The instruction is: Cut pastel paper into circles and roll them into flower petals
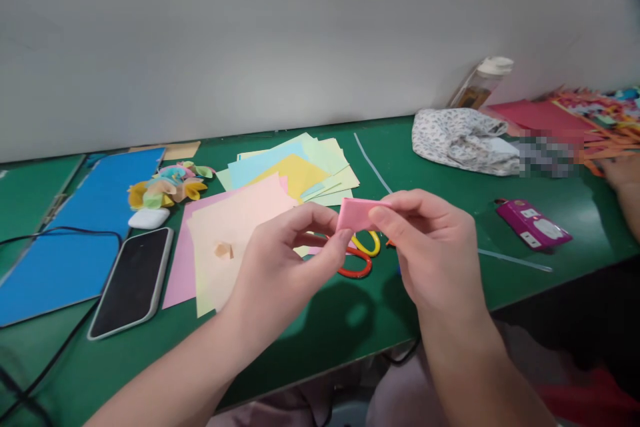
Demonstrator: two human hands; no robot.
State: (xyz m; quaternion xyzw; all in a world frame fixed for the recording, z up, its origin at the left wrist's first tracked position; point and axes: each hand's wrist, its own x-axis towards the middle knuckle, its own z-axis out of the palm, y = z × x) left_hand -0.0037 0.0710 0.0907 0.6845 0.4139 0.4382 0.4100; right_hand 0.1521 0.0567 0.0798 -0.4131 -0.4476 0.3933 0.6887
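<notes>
A small folded piece of pink paper (356,215) is held up between both hands, above the green table. My left hand (295,250) pinches its left edge between thumb and fingertips. On the other side, my right hand (433,247) grips the right part, thumb in front and fingers behind. Below the paper lie scissors with red and yellow handles (356,272), partly hidden by my hands. Sheets of cream paper (240,227) and pink paper (180,280) lie to the left, with a small peach paper piece (223,251) on top.
Colored sheets (295,170) are spread behind my hands. Left are paper flowers (173,185), a white case (149,218), a phone (133,283), a blue board (95,233) and a black cable. Right are a patterned cloth (457,140), a bottle (483,83), a purple pouch (534,223) and another person's hand (625,180).
</notes>
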